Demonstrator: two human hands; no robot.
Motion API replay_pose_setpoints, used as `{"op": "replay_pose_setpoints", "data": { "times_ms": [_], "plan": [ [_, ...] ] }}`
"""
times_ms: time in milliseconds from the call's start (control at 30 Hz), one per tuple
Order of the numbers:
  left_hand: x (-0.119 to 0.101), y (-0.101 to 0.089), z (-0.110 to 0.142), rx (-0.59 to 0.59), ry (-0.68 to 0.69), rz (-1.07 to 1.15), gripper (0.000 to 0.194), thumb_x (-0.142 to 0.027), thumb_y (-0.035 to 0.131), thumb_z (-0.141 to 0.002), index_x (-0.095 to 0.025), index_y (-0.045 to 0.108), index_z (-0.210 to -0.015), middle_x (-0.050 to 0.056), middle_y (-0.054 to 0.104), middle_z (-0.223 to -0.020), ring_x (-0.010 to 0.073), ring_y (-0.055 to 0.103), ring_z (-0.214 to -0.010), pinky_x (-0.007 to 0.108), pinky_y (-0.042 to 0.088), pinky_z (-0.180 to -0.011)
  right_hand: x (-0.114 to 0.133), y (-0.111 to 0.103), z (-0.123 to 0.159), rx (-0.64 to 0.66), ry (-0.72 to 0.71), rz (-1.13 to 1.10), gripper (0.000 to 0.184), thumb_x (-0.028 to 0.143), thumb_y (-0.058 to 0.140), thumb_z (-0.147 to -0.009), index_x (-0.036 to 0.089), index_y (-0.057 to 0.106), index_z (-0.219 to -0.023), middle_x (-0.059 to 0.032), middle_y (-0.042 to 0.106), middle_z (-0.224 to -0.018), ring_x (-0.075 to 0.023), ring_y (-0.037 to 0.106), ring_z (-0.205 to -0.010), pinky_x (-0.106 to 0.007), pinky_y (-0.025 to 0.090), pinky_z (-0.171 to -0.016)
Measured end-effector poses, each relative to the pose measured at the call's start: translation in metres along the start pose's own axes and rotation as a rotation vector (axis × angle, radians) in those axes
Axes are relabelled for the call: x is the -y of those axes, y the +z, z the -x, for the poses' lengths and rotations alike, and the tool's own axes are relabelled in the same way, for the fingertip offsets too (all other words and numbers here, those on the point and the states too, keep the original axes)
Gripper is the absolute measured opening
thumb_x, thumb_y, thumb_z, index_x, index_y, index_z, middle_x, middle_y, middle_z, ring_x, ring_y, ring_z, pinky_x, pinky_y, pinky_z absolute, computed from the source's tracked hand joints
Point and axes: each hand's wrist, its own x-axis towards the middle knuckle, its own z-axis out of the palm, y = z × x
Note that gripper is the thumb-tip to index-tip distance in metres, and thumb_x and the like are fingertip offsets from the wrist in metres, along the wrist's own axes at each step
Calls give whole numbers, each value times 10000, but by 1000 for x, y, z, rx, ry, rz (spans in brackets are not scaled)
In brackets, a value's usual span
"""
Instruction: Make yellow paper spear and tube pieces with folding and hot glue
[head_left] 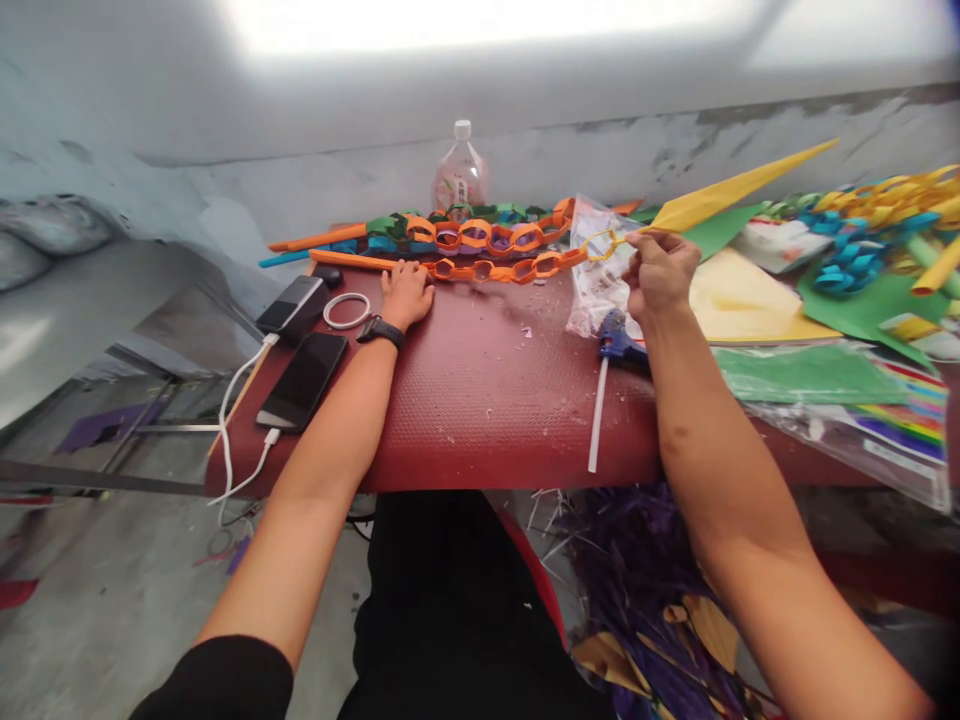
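An orange paper chain [484, 270] stretches across the back of the maroon table, its right end turning into yellow links [600, 246]. On the table, my left hand [406, 292] lies flat with its fingers at the chain's left part; whether they press on it I cannot tell. My right hand [664, 265] is closed in a pinch at the yellow end, where a long pointed yellow paper piece [742, 188] sticks out up and to the right. Just below that hand lies a blue glue gun [619, 340] with a clear glue stick [598, 415].
More paper chains [517, 237] lie behind, before a plastic bottle [460, 175]. A phone [304, 380], a cabled device [292, 305] and a white ring [346, 310] sit left. Coloured paper [810, 375] and blue-yellow chains [855, 250] pile up right. Purple shreds [630, 580] lie below.
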Motion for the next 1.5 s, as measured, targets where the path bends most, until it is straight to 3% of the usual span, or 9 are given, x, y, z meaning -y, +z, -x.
{"op": "replay_pose_setpoints", "data": {
  "times_ms": [167, 433, 633, 967, 1133, 1500],
  "plan": [
    [-2, 1, 1, -42, 82, -42, 357, -354, 562, -1086, -211, 815, -1295, 196, 630, -1627, 403, 503, -1586, 704, 254, -1400, -3, -4, -6, -69, 33, -73, 395, 62, 747, -921, 303, 493, -738, 141, 349, -484, -102, 225, -450, -301, 201, -427],
    [-5, 1, 4, 11, 67, -87, 476, -471, 543, -1094, -207, 808, -1388, 175, 538, -1744, 528, 423, -1613, 818, 224, -1356, -3, -9, -9, -88, 94, -131, 340, 141, 761, -897, 305, 498, -757, 148, 318, -508, -116, 215, -481, -324, 208, -476],
    [-7, -3, 6, -2, 49, -92, 533, -511, 505, -1108, -195, 771, -1445, 187, 480, -1786, 534, 413, -1616, 815, 224, -1360, 5, -5, -1, -88, 120, -164, 335, 196, 831, -839, 306, 524, -764, 145, 300, -515, -120, 164, -519, -345, 189, -504],
    [-8, -8, 8, 36, 28, -101, 559, -521, 489, -1103, -187, 752, -1465, 187, 465, -1800, 538, 389, -1637, 808, 227, -1364, 12, -3, 10, -22, 202, -177, 497, 294, 968, -748, 288, 473, -709, 143, 256, -506, -88, 150, -525, -291, 185, -442],
    [-9, -10, 10, 45, 28, -104, 592, -524, 476, -1107, -139, 752, -1462, 209, 471, -1790, 548, 397, -1624, 810, 235, -1363, 12, -4, 7, -34, 221, -149, 477, 282, 924, -815, 277, 459, -712, 139, 230, -505, -80, 193, -443, -210, 196, -357],
    [-6, -5, 8, 23, 21, -87, 531, -531, 513, -1105, -219, 762, -1456, 177, 502, -1765, 534, 411, -1612, 812, 227, -1360, 18, -3, 8, 5, 234, -132, 476, 221, 775, -947, 242, 405, -648, 120, 261, -514, -50, 207, -369, -185, 232, -323]
  ]
}}
